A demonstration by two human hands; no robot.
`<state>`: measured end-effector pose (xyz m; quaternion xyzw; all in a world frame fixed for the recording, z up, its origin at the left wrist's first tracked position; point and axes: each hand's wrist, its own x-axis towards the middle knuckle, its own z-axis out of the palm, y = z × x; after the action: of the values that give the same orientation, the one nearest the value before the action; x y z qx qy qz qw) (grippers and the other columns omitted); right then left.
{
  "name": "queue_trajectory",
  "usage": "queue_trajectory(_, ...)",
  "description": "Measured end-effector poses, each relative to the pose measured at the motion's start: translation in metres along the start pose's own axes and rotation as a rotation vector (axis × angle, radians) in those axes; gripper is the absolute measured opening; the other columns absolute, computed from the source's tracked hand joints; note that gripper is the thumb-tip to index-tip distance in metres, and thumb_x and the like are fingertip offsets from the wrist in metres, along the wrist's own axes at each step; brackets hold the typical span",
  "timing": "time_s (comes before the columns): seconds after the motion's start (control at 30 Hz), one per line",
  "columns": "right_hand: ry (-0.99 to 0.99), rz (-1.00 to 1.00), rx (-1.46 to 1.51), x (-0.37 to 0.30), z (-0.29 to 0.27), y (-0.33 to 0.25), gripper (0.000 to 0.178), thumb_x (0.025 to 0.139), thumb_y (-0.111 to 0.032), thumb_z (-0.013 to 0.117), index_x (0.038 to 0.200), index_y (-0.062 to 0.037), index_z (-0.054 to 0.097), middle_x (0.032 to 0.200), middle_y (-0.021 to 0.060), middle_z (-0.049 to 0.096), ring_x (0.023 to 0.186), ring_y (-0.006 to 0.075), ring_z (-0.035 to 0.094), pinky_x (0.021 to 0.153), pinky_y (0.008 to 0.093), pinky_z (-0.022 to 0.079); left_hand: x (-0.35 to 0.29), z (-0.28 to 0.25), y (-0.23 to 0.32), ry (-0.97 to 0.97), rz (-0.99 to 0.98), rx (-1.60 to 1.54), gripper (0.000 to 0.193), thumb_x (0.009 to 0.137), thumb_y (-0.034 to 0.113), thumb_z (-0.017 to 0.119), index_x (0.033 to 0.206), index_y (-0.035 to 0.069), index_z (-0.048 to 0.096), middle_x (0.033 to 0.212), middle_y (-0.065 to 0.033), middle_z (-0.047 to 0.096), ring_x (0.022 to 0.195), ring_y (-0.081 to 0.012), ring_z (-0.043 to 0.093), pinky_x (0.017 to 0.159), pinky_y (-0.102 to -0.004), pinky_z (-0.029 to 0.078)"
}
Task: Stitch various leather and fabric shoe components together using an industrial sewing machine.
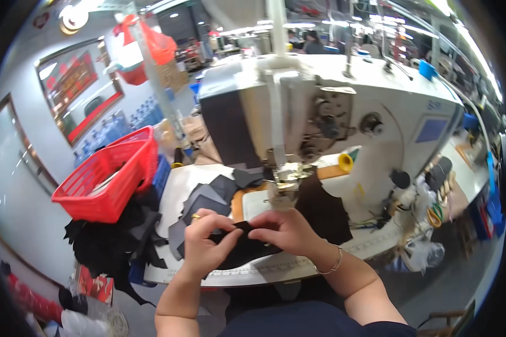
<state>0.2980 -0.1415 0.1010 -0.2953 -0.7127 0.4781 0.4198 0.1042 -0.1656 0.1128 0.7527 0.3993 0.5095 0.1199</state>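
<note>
Both the left hand (205, 241) and right hand (284, 230) pinch a small black fabric piece (239, 247) together; loosened fingers could let it skew before the metal presser foot (284, 188) just beyond them.

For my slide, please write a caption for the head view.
Both hands, left and right, pinch a black fabric piece before a white sewing machine.

Far side blocked by sewing machine (320, 112), left hemmed by red basket (109, 174) and grey cut pieces (205, 199), near table edge (275, 271) left open.
</note>
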Motion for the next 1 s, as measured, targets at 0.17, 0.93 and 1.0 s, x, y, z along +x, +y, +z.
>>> queue_trajectory(0.17, 0.039, 0.030, 0.090, 0.005, 0.006, 0.010, 0.020, 0.077, -0.013, 0.068, 0.091, 0.0007, 0.065, 0.068, 0.0006, 0.062, 0.061, 0.0027, 0.052, 0.055, 0.0190, 0.042, 0.000, -0.005, 0.004, 0.011, -0.004, 0.015, 0.014, 0.062, 0.000, 0.071, 0.069, 0.004, 0.059, 0.070, -0.0047, 0.061, 0.067, -0.0165, 0.051, 0.062, -0.0267, 0.041)
queue_trajectory(0.93, 0.132, -0.119, -0.084, -0.002, 0.008, 0.017, 0.013, 0.080, -0.010, 0.065, 0.087, 0.0016, 0.064, 0.064, 0.0021, 0.062, 0.060, 0.0032, 0.052, 0.054, 0.0191, 0.044, -0.001, 0.008, -0.015, -0.086, -0.154, -0.163, 0.010, 0.070, 0.003, 0.069, 0.074, 0.001, 0.060, 0.073, -0.0038, 0.057, 0.071, -0.0130, 0.051, 0.068, -0.0236, 0.041)
queue_trajectory(1.0, 0.143, -0.127, -0.066, -0.002, 0.008, 0.019, 0.014, 0.080, -0.010, 0.065, 0.087, 0.0016, 0.064, 0.064, 0.0022, 0.062, 0.061, 0.0032, 0.052, 0.055, 0.0192, 0.044, 0.000, 0.010, -0.017, -0.090, -0.125, -0.153, 0.009, 0.070, 0.003, 0.069, 0.075, 0.001, 0.061, 0.073, -0.0040, 0.058, 0.072, -0.0130, 0.051, 0.068, -0.0237, 0.041)
